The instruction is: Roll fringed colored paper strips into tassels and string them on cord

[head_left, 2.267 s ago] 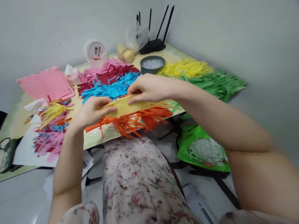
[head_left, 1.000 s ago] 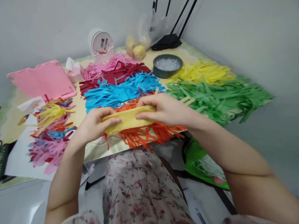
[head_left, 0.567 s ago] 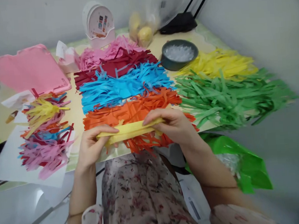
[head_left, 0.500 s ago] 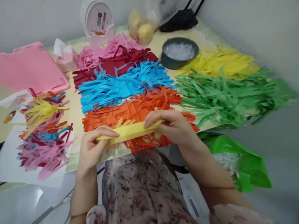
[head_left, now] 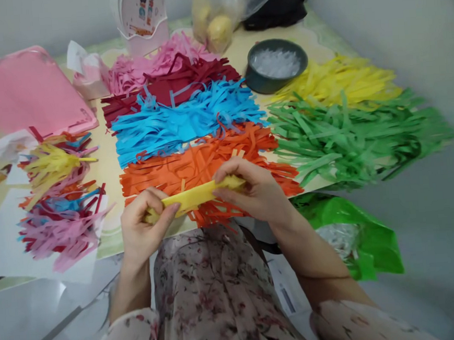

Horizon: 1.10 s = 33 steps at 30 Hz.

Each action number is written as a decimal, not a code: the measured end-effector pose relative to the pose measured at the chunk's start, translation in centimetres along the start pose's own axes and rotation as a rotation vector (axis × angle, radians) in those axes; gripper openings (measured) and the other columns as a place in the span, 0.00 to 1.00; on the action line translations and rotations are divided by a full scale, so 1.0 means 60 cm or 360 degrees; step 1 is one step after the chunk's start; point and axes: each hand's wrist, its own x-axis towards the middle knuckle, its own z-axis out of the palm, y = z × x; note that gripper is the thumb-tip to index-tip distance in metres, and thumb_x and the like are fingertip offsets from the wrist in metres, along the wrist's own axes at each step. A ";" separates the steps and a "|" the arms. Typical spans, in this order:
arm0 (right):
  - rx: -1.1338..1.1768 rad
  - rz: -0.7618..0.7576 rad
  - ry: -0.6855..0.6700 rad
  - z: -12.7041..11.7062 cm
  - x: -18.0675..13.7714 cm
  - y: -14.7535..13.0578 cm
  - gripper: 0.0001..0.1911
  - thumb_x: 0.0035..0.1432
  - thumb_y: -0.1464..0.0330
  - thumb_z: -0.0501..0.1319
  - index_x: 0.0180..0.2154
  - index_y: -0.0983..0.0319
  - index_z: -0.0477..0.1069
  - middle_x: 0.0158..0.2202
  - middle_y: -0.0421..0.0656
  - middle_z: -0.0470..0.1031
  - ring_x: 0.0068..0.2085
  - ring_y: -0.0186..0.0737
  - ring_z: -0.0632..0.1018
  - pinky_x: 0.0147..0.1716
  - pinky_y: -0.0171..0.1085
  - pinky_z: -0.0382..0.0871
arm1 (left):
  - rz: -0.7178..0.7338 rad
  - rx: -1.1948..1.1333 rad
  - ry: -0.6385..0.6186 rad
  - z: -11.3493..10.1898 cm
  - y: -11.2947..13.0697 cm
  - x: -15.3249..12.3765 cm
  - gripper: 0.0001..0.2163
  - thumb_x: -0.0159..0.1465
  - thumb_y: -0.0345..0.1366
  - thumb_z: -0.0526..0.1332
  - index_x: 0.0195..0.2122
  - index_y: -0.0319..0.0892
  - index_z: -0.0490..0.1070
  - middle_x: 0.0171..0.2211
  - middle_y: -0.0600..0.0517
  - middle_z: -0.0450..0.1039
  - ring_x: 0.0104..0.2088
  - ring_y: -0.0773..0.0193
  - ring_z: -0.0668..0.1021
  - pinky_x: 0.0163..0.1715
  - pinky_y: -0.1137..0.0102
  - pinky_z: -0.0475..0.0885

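Between my two hands stretches a folded strip of yellow tissue paper (head_left: pixel 193 198), raised over the table's front edge. My left hand (head_left: pixel 146 221) pinches its left end between thumb and fingers. The right end is gripped by my right hand (head_left: pixel 250 189), fingers curled over it. Just behind lies orange fringed paper (head_left: pixel 195 164), partly hidden by my hands. Farther back come layers of blue fringed paper (head_left: pixel 184 121), dark red paper (head_left: pixel 177 90) and pink fringed paper (head_left: pixel 140 69).
Green fringe (head_left: pixel 350 134) and yellow fringe (head_left: pixel 338 82) lie at right, beside a dark bowl (head_left: pixel 259 81) of white bits. Multicoloured tassels (head_left: pixel 58 225), a pink board (head_left: pixel 28 94) and a tissue pack (head_left: pixel 88 78) are at left. A green bag (head_left: pixel 377 231) sits below the table edge.
The yellow strip looks narrower and more tightly gathered, with its ends bunched inside my hands. My left thumb now presses on its front. The view has shifted slightly.
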 end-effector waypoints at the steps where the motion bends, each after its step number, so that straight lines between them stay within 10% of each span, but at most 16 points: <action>1: -0.0118 -0.0002 0.0018 0.002 -0.001 -0.002 0.08 0.61 0.69 0.67 0.44 0.60 0.75 0.36 0.42 0.78 0.34 0.35 0.77 0.32 0.33 0.70 | -0.0016 0.0060 0.0031 0.001 0.001 -0.001 0.07 0.60 0.30 0.70 0.31 0.43 0.71 0.30 0.55 0.75 0.28 0.69 0.76 0.27 0.75 0.70; 4: -0.0364 -0.0077 0.0035 0.004 -0.003 -0.004 0.07 0.64 0.71 0.65 0.45 0.60 0.75 0.38 0.43 0.79 0.38 0.37 0.79 0.39 0.35 0.71 | -0.0059 0.0314 -0.0061 -0.001 0.002 0.000 0.12 0.61 0.32 0.71 0.45 0.45 0.75 0.36 0.54 0.79 0.34 0.66 0.80 0.34 0.74 0.73; 13: 0.0145 0.0292 0.0023 0.005 -0.020 -0.001 0.02 0.63 0.68 0.66 0.37 0.61 0.76 0.26 0.37 0.76 0.24 0.31 0.74 0.23 0.31 0.66 | -0.0473 -0.0304 -0.0245 -0.007 -0.002 -0.001 0.05 0.65 0.34 0.67 0.36 0.44 0.71 0.26 0.55 0.80 0.23 0.65 0.80 0.24 0.72 0.74; 24: 0.0532 0.0117 0.0059 0.015 -0.020 0.007 0.11 0.62 0.76 0.60 0.36 0.60 0.81 0.33 0.41 0.80 0.32 0.33 0.79 0.31 0.32 0.73 | -0.0374 -0.0751 -0.0138 -0.001 -0.020 0.001 0.05 0.64 0.33 0.66 0.34 0.42 0.81 0.27 0.51 0.78 0.26 0.65 0.79 0.31 0.69 0.78; 33: -0.0433 -0.0093 0.0140 0.017 -0.022 -0.003 0.11 0.65 0.71 0.64 0.49 0.60 0.77 0.43 0.44 0.82 0.42 0.38 0.81 0.42 0.35 0.73 | -0.0183 0.0205 -0.0108 0.003 -0.006 0.004 0.06 0.63 0.35 0.68 0.40 0.43 0.75 0.37 0.51 0.79 0.33 0.65 0.79 0.32 0.72 0.74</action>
